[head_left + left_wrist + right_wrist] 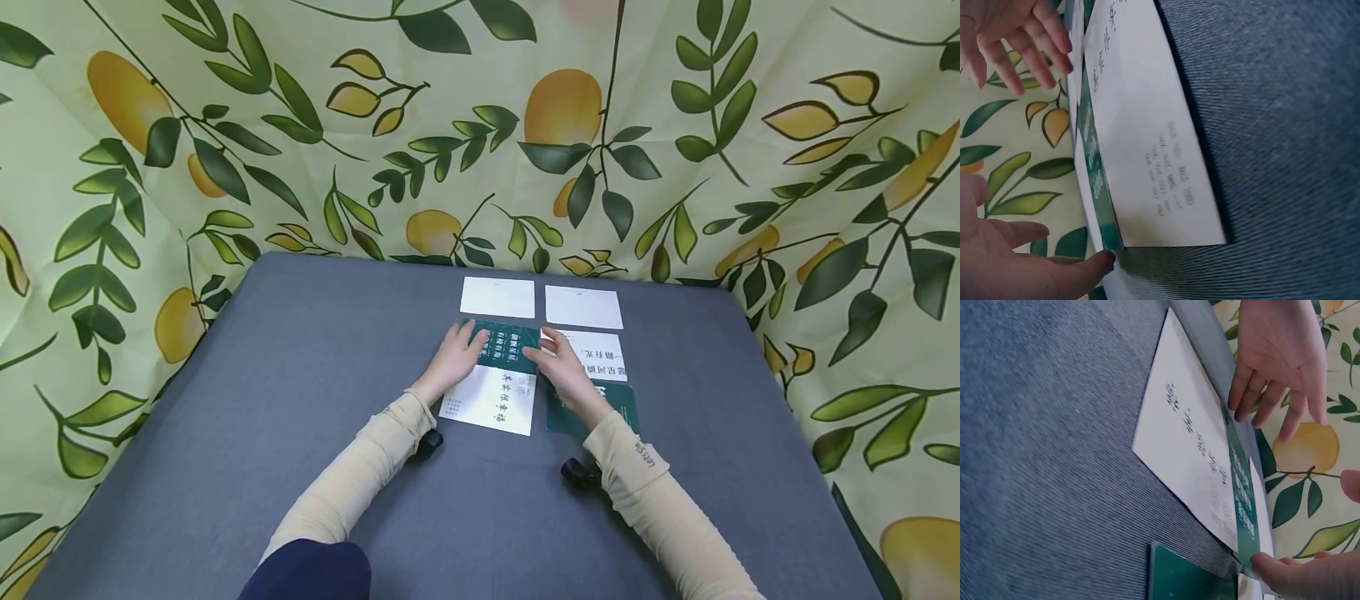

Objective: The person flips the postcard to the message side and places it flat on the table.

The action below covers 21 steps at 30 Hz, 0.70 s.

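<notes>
A dark green card [508,345] with white characters lies between my two hands. My left hand [455,354] is at its left edge, fingers spread and nearly straight. My right hand [562,371] is at its right edge, fingers slightly bent, thumb near the corner. In the left wrist view a fingertip of the left hand [1029,256] meets the card's corner; in the right wrist view a fingertip of the right hand [1310,572] does likewise. Directly below lies a white card [491,400] with dark characters, meeting the green one along its edge.
Two plain white cards [497,297] [583,307] lie at the back. On the right are a white card with writing [600,353] and another green card [618,402], partly under my right forearm. All lie on a grey-blue cloth table [300,467], with a leaf-patterned curtain [450,108] behind.
</notes>
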Available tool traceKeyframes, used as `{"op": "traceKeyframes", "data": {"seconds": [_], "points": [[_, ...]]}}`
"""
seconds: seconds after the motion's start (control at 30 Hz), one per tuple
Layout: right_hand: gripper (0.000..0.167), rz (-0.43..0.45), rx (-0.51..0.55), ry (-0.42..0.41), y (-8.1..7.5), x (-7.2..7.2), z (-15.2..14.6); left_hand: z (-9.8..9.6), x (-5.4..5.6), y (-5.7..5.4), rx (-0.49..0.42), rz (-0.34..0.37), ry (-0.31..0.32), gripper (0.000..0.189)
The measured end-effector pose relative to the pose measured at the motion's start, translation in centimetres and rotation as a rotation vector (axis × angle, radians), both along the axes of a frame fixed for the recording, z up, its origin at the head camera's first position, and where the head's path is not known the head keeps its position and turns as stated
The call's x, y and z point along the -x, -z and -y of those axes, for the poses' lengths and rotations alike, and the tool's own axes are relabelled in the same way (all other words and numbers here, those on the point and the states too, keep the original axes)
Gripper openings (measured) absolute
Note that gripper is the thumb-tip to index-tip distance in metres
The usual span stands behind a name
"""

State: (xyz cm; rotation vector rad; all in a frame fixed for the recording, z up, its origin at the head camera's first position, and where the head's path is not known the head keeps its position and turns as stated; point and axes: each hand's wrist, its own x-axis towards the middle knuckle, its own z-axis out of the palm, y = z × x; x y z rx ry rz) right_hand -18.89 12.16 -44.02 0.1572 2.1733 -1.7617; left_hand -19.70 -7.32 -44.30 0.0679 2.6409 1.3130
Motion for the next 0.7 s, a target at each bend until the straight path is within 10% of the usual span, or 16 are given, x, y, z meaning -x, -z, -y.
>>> {"op": "traceKeyframes", "data": {"seconds": [0.7], "points": [[0.061,0.05,0.112,0.141,0.9,-0.1,0.4,1.5,0.0,0.2,-0.312,0.186,-0.15,0.065]]}}
